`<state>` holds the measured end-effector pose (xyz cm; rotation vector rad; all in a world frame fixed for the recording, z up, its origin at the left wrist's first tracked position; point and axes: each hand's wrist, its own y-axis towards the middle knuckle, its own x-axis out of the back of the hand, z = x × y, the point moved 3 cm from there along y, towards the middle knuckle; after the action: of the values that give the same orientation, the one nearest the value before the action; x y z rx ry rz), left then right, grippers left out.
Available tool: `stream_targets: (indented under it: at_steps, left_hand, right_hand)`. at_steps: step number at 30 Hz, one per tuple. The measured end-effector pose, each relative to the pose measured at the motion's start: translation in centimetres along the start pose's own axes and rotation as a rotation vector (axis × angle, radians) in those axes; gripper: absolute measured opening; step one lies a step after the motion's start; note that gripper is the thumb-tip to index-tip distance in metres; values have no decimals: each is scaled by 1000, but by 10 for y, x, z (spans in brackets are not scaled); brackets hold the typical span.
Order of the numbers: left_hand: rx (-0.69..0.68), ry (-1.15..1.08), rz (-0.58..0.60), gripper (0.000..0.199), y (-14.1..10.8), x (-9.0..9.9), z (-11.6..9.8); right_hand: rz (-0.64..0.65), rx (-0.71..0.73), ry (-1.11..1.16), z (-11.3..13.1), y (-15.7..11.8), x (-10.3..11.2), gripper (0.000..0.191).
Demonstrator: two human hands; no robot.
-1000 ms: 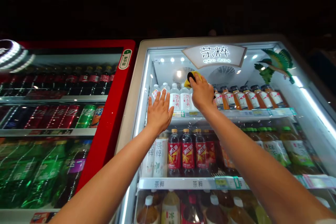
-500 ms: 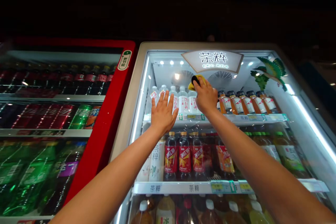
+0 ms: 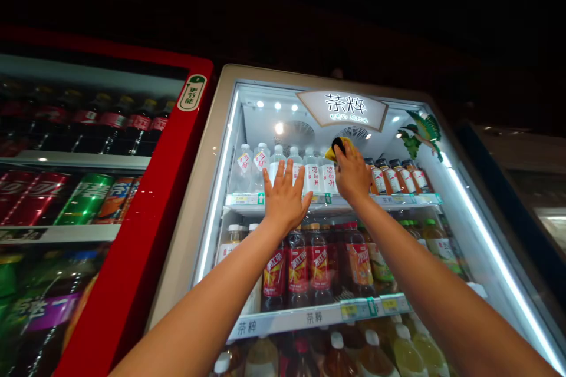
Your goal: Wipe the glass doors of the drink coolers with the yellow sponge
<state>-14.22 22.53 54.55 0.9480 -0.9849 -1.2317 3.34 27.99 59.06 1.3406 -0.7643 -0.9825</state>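
Observation:
My left hand [image 3: 285, 197] rests with its fingers spread on the glass door, in front of the upper shelf's clear water bottles [image 3: 313, 171]. To its right, my right hand [image 3: 352, 174] is closed on a yellow and black cloth [image 3: 339, 147] against the same glass. The cloth sits just below the lit fan-shaped sign [image 3: 345, 111]. Fingers hide part of it. Brown-capped amber bottles [image 3: 391, 177] stand behind the glass to the right of my right hand.
A red-framed cooler [image 3: 177, 147] with cans and dark bottles stands at the left. Red-labelled bottles [image 3: 298, 268] fill part of the middle shelf [image 3: 283, 319]. A green leaf decoration [image 3: 422, 132] is at the upper right of the door.
The view has shifted and tilted, so the coolers appear further left. Relative to the door, both hands are further right, with the cloth still in my right hand.

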Motion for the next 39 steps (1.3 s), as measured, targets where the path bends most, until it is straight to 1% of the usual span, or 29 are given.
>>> stream_targets:
  at_steps: [2, 3, 5, 7, 9, 11, 13, 15, 17, 19, 21, 23, 25, 27, 29, 31, 33, 35, 37, 39]
  left_hand:
    - [-19, -20, -6, 65, -4, -1, -4]
    - [-28, -30, -3, 65, -5, -1, -7]
    - [-43, -44, 13, 65, -5, -1, -13]
    - [-44, -45, 30, 63, -4, -1, -19]
    - [-31, -38, 35, 62, -3, -3, -24]
    - [-20, -32, 31, 63, -3, -5, -29]
    - [-17, -28, 32, 64, -4, -7, -32]
    - [-14, -20, 37, 65, -4, -9, -35]
    - [-4, -7, 36, 65, -4, -10, -38]
    - [12, 2, 29, 65, 0, -11, -43]
    - [22, 7, 29, 65, 6, -12, -51]
    - [34, 14, 34, 65, 13, -14, -60]
    - [41, 22, 37, 63, 20, -15, -71]
    - [39, 26, 36, 62, 24, -17, -81]
    - [32, 22, 36, 60, 27, -20, -90]
    - [38, 15, 27, 59, 28, -23, -98]
    - [52, 7, 10, 58, 29, -26, -104]
    - [64, 2, -8, 57, 31, -29, -110]
    - [69, 4, -21, 58, 35, -31, -115]
    - [78, 13, -27, 58, 38, -33, -120]
  right_hand:
    - [26, 52, -30, 10, -17, 1, 67]
    - [41, 94, -36, 17, -20, 1, 67]
    - [74, 169, -32, 30, -13, 2, 67]
    - [107, 212, -19, 34, 6, 4, 65]
    - [131, 211, -12, 24, 28, 8, 65]
    - [127, 145, -12, 3, 41, 10, 64]
    - [94, 45, -16, -20, 38, 11, 60]
    - [52, -16, -15, -35, 23, 8, 57]
    - [19, 13, -3, -37, 6, 3, 58]
    - [10, 104, 13, -30, -2, -1, 61]
    - [28, 194, 20, -23, 5, -3, 64]
    - [61, 242, 17, -24, 25, 0, 66]
    - [86, 246, 16, -35, 44, 6, 67]
    - [90, 206, 13, -54, 53, 11, 67]
    - [73, 139, 6, -73, 47, 14, 64]
    - [54, 90, -4, -84, 30, 15, 61]
    - [57, 103, -8, -84, 15, 15, 59]
    - [81, 165, 0, -77, 12, 13, 60]
    - [102, 222, 11, -74, 22, 14, 62]
    - [103, 238, 15, -83, 37, 16, 63]
